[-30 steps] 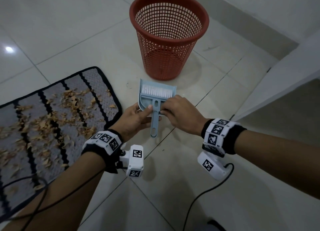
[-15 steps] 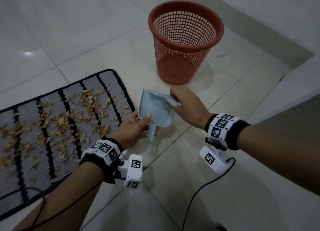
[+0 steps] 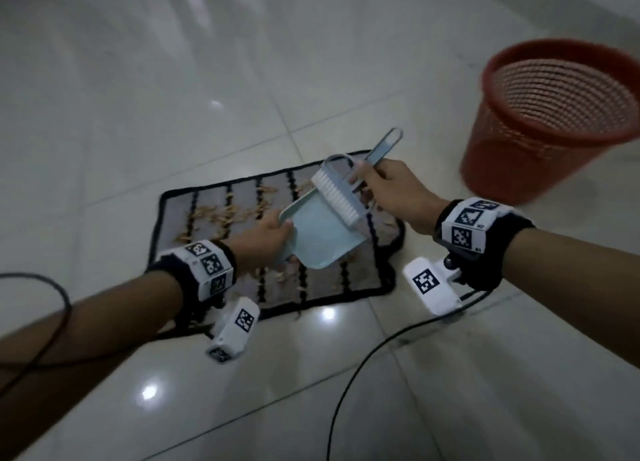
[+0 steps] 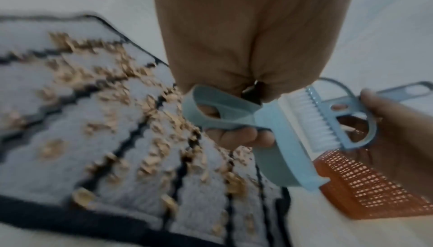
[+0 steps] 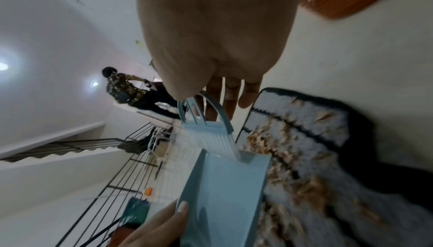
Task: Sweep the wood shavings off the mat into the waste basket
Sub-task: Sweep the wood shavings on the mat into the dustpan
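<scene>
A grey mat [image 3: 360, 280] with black stripes lies on the tiled floor, strewn with tan wood shavings [image 3: 221, 215]. My left hand [image 3: 263, 242] grips the handle of a light blue dustpan [image 3: 322, 239], held tilted above the mat. My right hand [image 3: 391, 190] grips the handle of a small blue brush [image 3: 341, 197] with white bristles; the bristles rest in the pan's mouth. The red mesh waste basket [image 3: 554, 114] stands to the right. The left wrist view shows the pan handle [image 4: 222, 110] in my fingers and the brush [image 4: 318, 119].
Black cables [image 3: 363, 363] run across the floor tiles near my arms. In the right wrist view a stair railing [image 5: 112, 176] and another person [image 5: 126, 89] appear far off. Bare tile [image 3: 173, 80] surrounds the mat on all sides.
My right hand has taken the brush out of the dustpan. Both hands have swung left from beside the basket to above the mat, and the view has turned with them.
</scene>
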